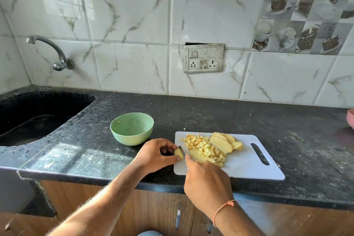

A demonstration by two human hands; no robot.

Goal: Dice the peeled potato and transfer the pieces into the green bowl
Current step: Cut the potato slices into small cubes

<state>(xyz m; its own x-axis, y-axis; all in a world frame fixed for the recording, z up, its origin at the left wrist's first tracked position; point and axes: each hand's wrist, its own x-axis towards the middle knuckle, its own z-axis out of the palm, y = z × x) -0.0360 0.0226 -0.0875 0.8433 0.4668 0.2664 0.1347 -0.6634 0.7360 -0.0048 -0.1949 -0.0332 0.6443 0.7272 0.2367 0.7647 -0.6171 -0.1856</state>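
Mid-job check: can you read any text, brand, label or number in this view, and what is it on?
No readable text anywhere.
Switch plate on the wall: any marks too small to read.
Decorative tiles: pictures of cups and cakes, no words.
Green bowl, cutting board, knife: no label visible.

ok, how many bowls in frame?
2. The green bowl stands on the counter left of the cutting board. A pink bowl is cut off by the right frame edge, so only its rim shows.
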